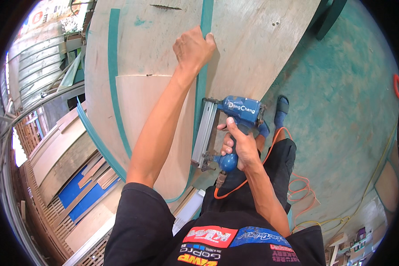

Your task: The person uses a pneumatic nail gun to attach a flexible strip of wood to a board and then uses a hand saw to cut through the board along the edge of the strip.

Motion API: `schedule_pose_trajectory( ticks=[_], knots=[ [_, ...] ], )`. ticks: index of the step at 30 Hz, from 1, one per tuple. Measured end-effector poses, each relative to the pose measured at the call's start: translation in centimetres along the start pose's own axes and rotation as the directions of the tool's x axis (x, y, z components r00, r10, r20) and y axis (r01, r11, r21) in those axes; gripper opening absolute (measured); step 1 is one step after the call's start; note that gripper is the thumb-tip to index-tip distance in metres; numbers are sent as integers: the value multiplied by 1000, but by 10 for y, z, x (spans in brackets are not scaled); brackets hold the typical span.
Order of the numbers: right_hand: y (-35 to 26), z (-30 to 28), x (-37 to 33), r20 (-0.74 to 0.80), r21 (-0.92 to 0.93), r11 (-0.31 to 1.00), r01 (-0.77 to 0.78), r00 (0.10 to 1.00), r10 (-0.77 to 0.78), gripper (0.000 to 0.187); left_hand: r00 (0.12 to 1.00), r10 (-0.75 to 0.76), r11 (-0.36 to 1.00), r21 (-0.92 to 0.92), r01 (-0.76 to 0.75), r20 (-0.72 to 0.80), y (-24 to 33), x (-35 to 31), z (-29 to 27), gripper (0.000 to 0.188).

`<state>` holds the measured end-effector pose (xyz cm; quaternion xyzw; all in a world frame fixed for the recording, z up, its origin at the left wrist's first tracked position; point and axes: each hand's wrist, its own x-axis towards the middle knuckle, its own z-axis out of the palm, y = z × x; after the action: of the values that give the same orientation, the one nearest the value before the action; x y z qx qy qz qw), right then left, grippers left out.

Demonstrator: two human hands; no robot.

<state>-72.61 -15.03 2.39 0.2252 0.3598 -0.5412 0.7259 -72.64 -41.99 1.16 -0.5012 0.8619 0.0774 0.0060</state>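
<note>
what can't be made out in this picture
All in the head view:
Left grip: curled fingertips, hidden by the back of the hand.
Blue air nailer: trigger, covered by the right grip; anything inside the magazine, hidden by its casing.
Orange air hose: parts of its run, behind the right forearm and trouser leg.
Plywood panel: far end, cut off by the top edge.
Lower-right clutter: too small and blurred.

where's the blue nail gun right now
In the head view, the blue nail gun is just right of centre, held in the right hand, close to a green strip.
</note>
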Motion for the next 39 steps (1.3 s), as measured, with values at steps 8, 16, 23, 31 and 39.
schedule_pose_trajectory(
  ticks=[8,16,23,31,39],
  knots=[
    [-5,2,-2,-19,9,998,-64,998,64,43,999,-22,1000,-8,21,-37,-2,-2,5,34],
    [-9,5,7,3,5,997,-79,997,79,41,996,-11,999,-36,7,-92,-8,6,7,30],
    [-21,15,15,18,-27,1000,-11,1000,11,42,998,-32,997,-73,28,-56,-12,9,4,29],
    [-33,16,24,-4,-67,997,-37,999,37,43,999,-9,994,-111,5,-34,-19,24,8,30],
    [-35,22,30,-6,-84,994,-76,997,76,46,995,38,971,-240,-16,87,-51,28,4,37]
  ],
)
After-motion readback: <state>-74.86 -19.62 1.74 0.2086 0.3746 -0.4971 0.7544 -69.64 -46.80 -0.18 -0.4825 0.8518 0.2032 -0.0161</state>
